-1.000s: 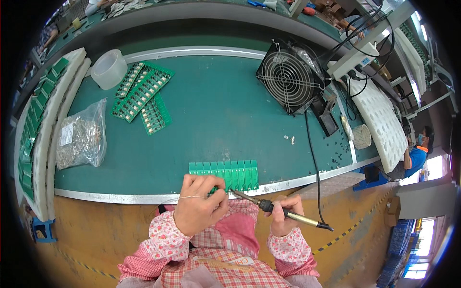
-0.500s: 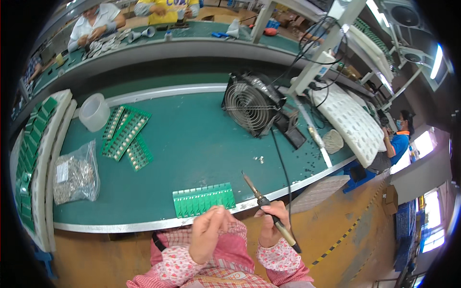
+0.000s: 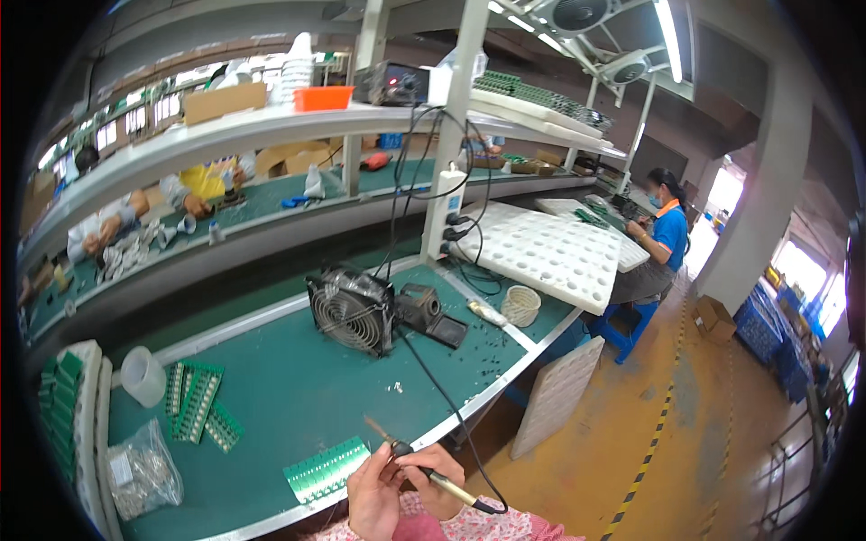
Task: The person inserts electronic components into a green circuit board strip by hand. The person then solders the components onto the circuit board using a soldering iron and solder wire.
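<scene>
My right hand (image 3: 439, 471) grips a soldering iron (image 3: 463, 495) by its pale handle, and the bare tip slants up and to the left over the table edge. Close beside it is my left hand (image 3: 372, 498), its fingers drawn together near the iron's dark collar. Whatever those fingers may hold is hidden. Just left of my hands, a green circuit board panel (image 3: 316, 473) lies flat on the green table (image 3: 280, 388) at its front edge. The iron's black cord runs back toward the fan.
A black fan (image 3: 347, 311) stands at the back beside an iron stand (image 3: 433, 317). Leftward lie more circuit boards (image 3: 194, 406), a clear bag of small parts (image 3: 142, 473) and a translucent round tub (image 3: 142, 377). White foam trays (image 3: 541, 252) stand at the right. A co-worker (image 3: 666, 234) sits beyond.
The view has swung up and to the right. My two hands have come together, bringing the soldering iron close to my left fingers. The circuit board panel stays on the table.
</scene>
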The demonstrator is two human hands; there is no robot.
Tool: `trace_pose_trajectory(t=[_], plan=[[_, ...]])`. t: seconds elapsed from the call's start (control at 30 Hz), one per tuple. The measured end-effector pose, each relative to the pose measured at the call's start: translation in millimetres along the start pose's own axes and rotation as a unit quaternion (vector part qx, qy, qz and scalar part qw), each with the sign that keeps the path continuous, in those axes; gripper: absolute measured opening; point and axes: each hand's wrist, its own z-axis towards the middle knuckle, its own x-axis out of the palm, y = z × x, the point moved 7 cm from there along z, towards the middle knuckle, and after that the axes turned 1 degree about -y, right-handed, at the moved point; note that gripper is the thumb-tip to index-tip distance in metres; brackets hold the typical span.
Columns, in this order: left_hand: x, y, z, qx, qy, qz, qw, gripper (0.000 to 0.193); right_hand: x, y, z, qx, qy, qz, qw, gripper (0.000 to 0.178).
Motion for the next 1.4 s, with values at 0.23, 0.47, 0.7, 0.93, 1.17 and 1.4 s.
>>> trace_pose_trajectory(t=[0.23,0.47,0.7,0.93,1.17,1.4], plan=[[-22,-8,-7,0.110,-0.040,0.173,0.978,0.018,8,-1,3,-0.018,0.028,0.035,0.999,0.022],[-2,-32,-50,0.344,0.078,0.748,0.563,0.028,16,6,9,-0.166,0.212,-0.106,0.957,0.041],[-31,-60,-64,0.289,0.009,0.770,0.569,0.021,19,5,-23,-0.199,0.273,-0.126,0.933,0.028],[-60,-71,-72,0.410,0.042,0.738,0.534,0.021,38,-6,-25,-0.085,0.305,-0.094,0.944,0.026],[-75,-94,-58,0.404,-0.024,0.676,0.616,0.015,21,-6,-8,-0.090,0.190,-0.132,0.969,0.035],[-93,-97,-61,0.428,-0.045,0.661,0.614,0.018,12,-21,-28,0.099,0.112,0.020,0.989,0.021]])
